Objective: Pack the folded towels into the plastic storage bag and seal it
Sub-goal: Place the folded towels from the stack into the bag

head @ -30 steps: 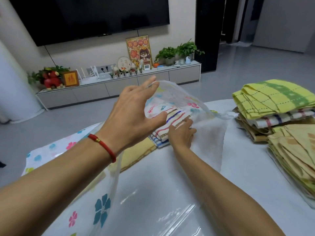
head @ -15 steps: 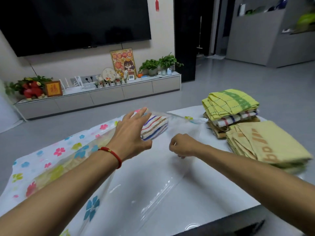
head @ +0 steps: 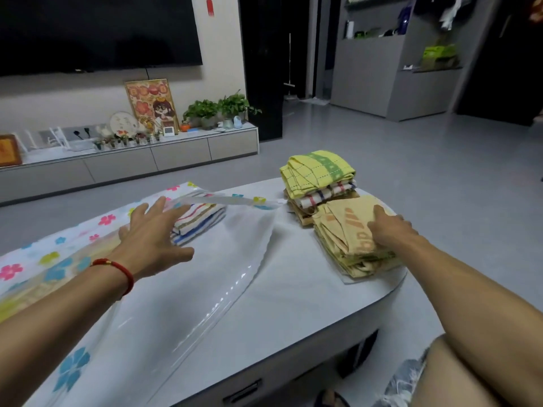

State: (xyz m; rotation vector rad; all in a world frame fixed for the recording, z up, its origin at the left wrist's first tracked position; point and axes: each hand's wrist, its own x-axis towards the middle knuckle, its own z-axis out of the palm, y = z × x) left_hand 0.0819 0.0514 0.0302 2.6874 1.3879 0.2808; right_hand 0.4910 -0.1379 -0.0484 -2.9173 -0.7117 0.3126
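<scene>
Here, my left hand [head: 152, 240] lies flat and spread on the plastic storage bag [head: 182, 292], fingers reaching the lifted clear flap at its mouth, gripping nothing. Inside the mouth sits 1 striped towel [head: 199, 220], with a yellowish one dimly visible deeper under the flower-printed film. My right hand [head: 390, 230] rests palm-down on the near pile of tan towels [head: 343, 230], fingers curling over its far side; I cannot tell whether they have closed on the top towel. Behind it, just beside, stands a 2nd pile topped by a yellow-green checked towel [head: 317, 170]. Both piles sit on the white table [head: 293, 304], near the bag mouth but apart from it.

To do this step well, I judge: slide fingers under 1 folded towel only, thumb on top, lift it level so the fold holds, and keep the left hand propping the flap so the mouth does not collapse.
</scene>
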